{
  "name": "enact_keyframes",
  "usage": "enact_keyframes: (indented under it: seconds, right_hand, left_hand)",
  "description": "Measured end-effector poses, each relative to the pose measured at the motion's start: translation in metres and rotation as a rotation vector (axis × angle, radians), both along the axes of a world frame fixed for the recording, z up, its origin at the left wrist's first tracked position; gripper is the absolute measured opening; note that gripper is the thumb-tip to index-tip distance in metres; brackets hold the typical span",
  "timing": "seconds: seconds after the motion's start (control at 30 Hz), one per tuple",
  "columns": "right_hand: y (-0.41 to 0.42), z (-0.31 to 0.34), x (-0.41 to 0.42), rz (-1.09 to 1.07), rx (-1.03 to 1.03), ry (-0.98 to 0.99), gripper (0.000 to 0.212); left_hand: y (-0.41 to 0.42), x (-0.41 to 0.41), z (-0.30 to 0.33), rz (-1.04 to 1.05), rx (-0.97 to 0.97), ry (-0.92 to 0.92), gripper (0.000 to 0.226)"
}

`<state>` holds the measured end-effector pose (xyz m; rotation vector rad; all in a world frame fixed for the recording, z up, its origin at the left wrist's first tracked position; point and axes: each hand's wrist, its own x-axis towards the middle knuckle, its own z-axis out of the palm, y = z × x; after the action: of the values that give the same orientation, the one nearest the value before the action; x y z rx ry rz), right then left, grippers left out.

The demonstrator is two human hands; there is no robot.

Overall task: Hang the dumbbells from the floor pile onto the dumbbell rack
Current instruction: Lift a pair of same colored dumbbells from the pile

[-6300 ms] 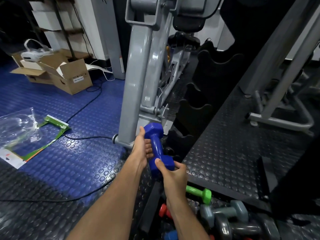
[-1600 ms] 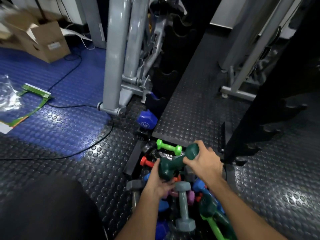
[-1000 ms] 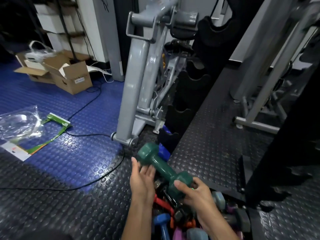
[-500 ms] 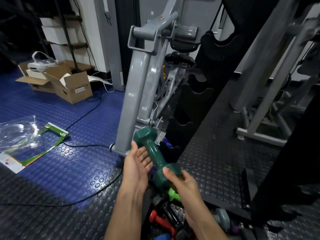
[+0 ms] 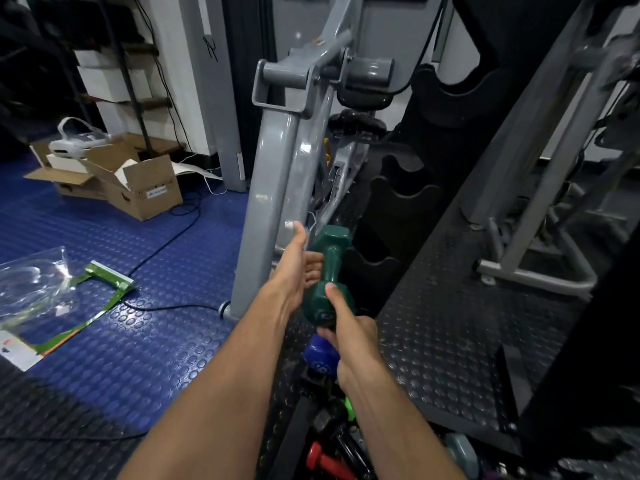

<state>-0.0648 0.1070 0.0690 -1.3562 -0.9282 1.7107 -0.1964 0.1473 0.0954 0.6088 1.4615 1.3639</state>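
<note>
Beside the rack (image 5: 398, 216), both hands held the green dumbbell (image 5: 327, 271): left hand (image 5: 298, 268) cupping its handle, right hand (image 5: 349, 330) gripping its lower head.

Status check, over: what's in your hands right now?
Both hands, left and right, grip the dark green dumbbell. Black rack's notches just ahead. Blue dumbbell below.

We look down along our forearms. Our left hand (image 5: 298, 268) cups the handle of a dark green dumbbell (image 5: 328, 277), and our right hand (image 5: 349, 332) grips its near head, thumb on top. The black rack (image 5: 405, 202) stands just behind it. More dumbbells (image 5: 329, 459) lie piled below. A grey machine (image 5: 277, 168) rises at left.
</note>
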Motion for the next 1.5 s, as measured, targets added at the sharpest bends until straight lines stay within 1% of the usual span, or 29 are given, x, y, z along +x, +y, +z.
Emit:
enact_keyframes:
  seconds: [0.07,0.13,0.17,0.27,0.37,0.43,0.57,0.63,0.67,0.73,0.8,0.87,0.93,1.0,1.03,1.1,1.17,1.23,1.3,1.4,1.5]
  right_hand:
    - [0.004,-0.004,-0.002,-0.015,-0.036,0.035,0.050]
    - [0.006,-0.008,-0.002,0.008,-0.066,0.059,0.058]
    - [0.007,-0.008,-0.001,0.016,-0.077,0.075,0.058]
    - [0.008,-0.006,0.005,0.004,-0.108,0.139,0.046]
    - [0.008,-0.007,0.013,0.042,-0.131,0.198,0.038]
    - [0.008,-0.009,0.020,0.048,-0.151,0.216,0.039]
    - [0.001,-0.010,0.027,-0.043,-0.212,0.254,0.037]
    - [-0.002,-0.012,0.028,-0.081,-0.215,0.255,0.043]
    - [-0.003,-0.014,0.028,-0.085,-0.199,0.239,0.047]
    - [-0.003,-0.014,0.029,-0.069,-0.142,0.195,0.049]
    - [0.000,-0.016,0.029,-0.043,-0.081,0.145,0.041]
    - [0.002,-0.018,0.031,-0.032,-0.055,0.105,0.038]
    - [0.004,-0.019,0.034,-0.023,-0.039,0.129,0.042]
    - [0.006,-0.017,0.038,-0.006,-0.025,0.139,0.044]
    - [0.006,-0.016,0.040,0.014,-0.020,0.131,0.041]
    - [0.006,-0.014,0.044,0.062,-0.007,0.086,0.040]
    - [0.006,-0.017,0.049,0.114,0.014,-0.005,0.045]
    - [0.001,-0.018,0.055,0.171,0.041,-0.094,0.039]
    - [-0.005,-0.021,0.062,0.216,0.059,-0.150,0.033]
    - [-0.013,-0.028,0.074,0.251,0.084,-0.230,0.040]
    - [-0.017,-0.045,0.086,0.339,0.081,-0.322,0.042]
  left_hand:
    - [0.009,0.002,-0.001,-0.031,-0.034,0.062,0.110]
    - [0.013,0.000,-0.002,-0.051,-0.054,0.083,0.112]
    - [0.014,-0.003,-0.003,-0.067,-0.060,0.068,0.113]
    - [0.015,-0.009,-0.006,-0.130,-0.062,-0.002,0.120]
    - [0.014,-0.013,-0.007,-0.177,-0.051,-0.078,0.122]
    - [0.012,-0.012,-0.008,-0.218,-0.043,-0.101,0.121]
    - [0.006,-0.004,-0.016,-0.266,0.008,-0.126,0.110]
    - [0.008,0.004,-0.019,-0.276,0.028,-0.148,0.106]
    - [0.012,0.007,-0.020,-0.272,0.032,-0.153,0.108]
    - [0.020,0.010,-0.024,-0.213,0.030,-0.128,0.114]
    - [0.022,0.012,-0.027,-0.166,0.031,-0.092,0.115]
    - [0.020,0.014,-0.031,-0.138,0.034,-0.074,0.110]
    - [0.017,0.018,-0.030,-0.106,0.035,-0.054,0.104]
    - [0.010,0.022,-0.029,-0.071,0.057,-0.031,0.094]
    - [0.006,0.025,-0.029,-0.057,0.065,-0.017,0.088]
    - [-0.003,0.033,-0.031,-0.018,0.068,-0.043,0.077]
    - [-0.015,0.040,-0.038,0.056,0.099,-0.071,0.074]
    - [-0.028,0.044,-0.047,0.143,0.113,-0.106,0.072]
    - [-0.045,0.052,-0.059,0.233,0.100,-0.142,0.063]
    - [-0.073,0.074,-0.084,0.380,0.096,-0.218,0.054]
    - [-0.096,0.093,-0.111,0.483,0.060,-0.223,0.047]
